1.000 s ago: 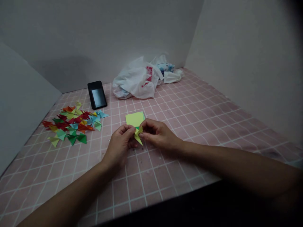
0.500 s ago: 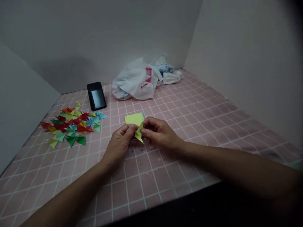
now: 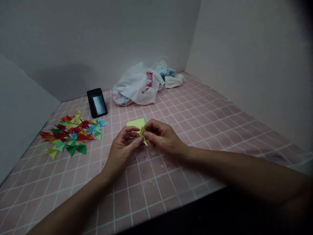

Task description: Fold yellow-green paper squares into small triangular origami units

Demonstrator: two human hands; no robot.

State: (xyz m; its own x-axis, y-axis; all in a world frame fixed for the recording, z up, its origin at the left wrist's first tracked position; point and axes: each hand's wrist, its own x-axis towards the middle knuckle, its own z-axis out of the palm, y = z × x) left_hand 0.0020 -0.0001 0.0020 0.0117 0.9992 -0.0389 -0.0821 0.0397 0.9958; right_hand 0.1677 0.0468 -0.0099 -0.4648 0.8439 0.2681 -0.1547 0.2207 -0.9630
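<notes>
Across the pink gridded counter (image 3: 183,107), I saw a pile of folded papers (image 3: 73,135), apparently finished. My left hand (image 3: 122,142) curled loosely, its grip unclear to me; my right hand (image 3: 165,138) pinched, just short of seemingly unused stacked sheets (image 3: 136,122), a yellow piece (image 3: 142,131), apparently part-folded.

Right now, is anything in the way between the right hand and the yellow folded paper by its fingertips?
Nothing visible is: the right hand has its fingers directly on the folded paper. The left hand is at the other side, and the flat paper stack lies beyond, not between.
</notes>
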